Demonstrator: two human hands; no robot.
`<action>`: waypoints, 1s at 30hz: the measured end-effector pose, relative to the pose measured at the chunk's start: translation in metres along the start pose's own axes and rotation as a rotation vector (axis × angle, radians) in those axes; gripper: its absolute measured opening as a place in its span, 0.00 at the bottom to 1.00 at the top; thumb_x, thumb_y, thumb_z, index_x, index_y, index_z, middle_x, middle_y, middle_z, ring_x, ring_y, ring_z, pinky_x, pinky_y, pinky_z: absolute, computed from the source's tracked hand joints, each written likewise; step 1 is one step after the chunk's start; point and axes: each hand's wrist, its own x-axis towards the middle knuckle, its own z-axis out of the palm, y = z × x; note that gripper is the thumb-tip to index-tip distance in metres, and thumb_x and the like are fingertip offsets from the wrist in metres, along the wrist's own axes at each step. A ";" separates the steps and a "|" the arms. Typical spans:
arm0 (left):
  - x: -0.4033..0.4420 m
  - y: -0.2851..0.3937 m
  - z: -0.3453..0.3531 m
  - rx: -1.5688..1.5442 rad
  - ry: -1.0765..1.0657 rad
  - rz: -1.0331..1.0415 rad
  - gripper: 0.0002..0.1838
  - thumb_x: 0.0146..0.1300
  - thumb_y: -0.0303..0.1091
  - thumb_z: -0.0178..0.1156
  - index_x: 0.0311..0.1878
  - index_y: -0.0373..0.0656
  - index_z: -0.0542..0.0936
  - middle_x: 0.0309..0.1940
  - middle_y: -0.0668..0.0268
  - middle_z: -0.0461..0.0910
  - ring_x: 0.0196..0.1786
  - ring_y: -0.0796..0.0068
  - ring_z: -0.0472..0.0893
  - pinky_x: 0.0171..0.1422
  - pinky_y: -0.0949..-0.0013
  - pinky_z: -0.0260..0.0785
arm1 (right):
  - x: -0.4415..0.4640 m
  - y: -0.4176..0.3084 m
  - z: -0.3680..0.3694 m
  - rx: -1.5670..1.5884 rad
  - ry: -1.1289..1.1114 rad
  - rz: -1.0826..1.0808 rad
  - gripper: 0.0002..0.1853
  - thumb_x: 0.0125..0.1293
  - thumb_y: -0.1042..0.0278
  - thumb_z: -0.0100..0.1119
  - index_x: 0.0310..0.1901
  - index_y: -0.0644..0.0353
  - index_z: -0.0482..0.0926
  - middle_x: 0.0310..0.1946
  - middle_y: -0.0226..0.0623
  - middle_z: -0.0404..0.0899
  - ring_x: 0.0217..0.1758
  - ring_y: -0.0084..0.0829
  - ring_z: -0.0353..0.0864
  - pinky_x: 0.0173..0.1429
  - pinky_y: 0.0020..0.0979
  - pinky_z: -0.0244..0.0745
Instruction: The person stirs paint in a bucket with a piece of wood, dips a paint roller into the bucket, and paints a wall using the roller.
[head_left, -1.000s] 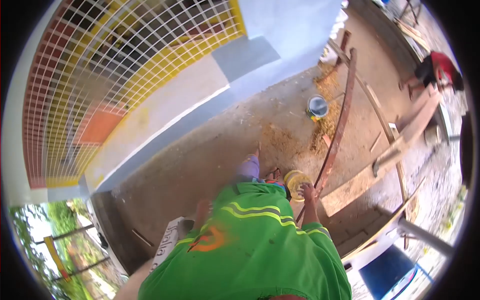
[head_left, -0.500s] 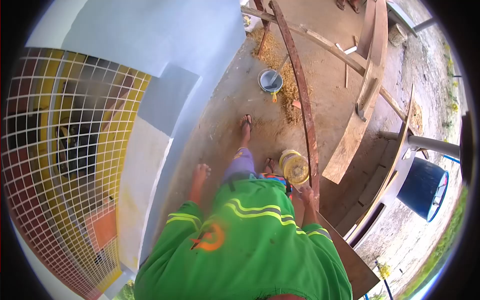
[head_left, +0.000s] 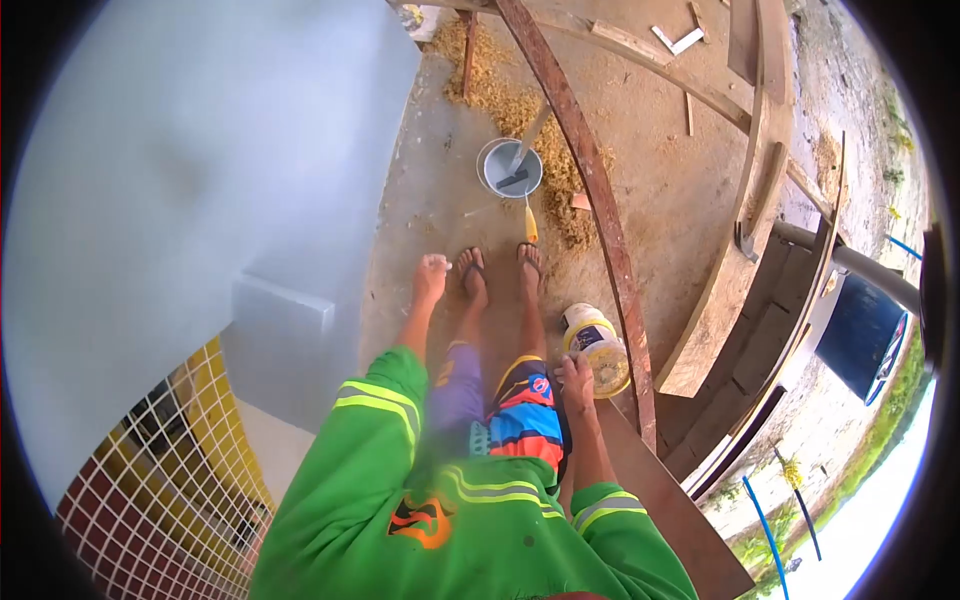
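Head view: left hand (head_left: 431, 277), grip unclear, has swung nearer the grey bucket (head_left: 494, 161); right hand (head_left: 576, 383) grips the yellowed pail (head_left: 605, 360).

Dusty grey-brown concrete floor (head_left: 420, 205).
Golden wood shavings (head_left: 562, 182) lie beside a round grey bucket (head_left: 497, 160); farther off, a white L-shaped piece (head_left: 688, 42).

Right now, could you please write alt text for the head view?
A person in a green long-sleeved shirt holds a yellow-rimmed white plastic bucket in the right hand. Ahead, a round grey bucket stands beside tan shavings.
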 end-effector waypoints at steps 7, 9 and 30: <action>0.186 -0.019 0.081 0.189 0.062 0.110 0.24 0.73 0.42 0.57 0.63 0.32 0.75 0.60 0.46 0.79 0.64 0.51 0.79 0.70 0.59 0.69 | 0.160 0.002 0.066 -0.202 0.062 -0.023 0.17 0.75 0.59 0.52 0.51 0.66 0.77 0.37 0.47 0.81 0.38 0.37 0.79 0.45 0.38 0.76; 0.231 -0.009 0.099 0.431 0.020 0.265 0.28 0.73 0.45 0.55 0.67 0.32 0.73 0.66 0.43 0.74 0.68 0.47 0.74 0.73 0.56 0.65 | 0.202 -0.046 0.071 -0.158 0.042 -0.004 0.17 0.75 0.58 0.52 0.52 0.66 0.76 0.38 0.47 0.80 0.38 0.36 0.78 0.46 0.37 0.75; 0.297 0.014 0.175 -0.141 -0.040 0.409 0.32 0.58 0.38 0.68 0.64 0.34 0.72 0.55 0.41 0.78 0.54 0.47 0.81 0.59 0.53 0.73 | 0.439 -0.239 0.204 -0.193 -0.168 -0.703 0.23 0.63 0.61 0.62 0.57 0.65 0.76 0.45 0.54 0.80 0.52 0.52 0.79 0.56 0.46 0.75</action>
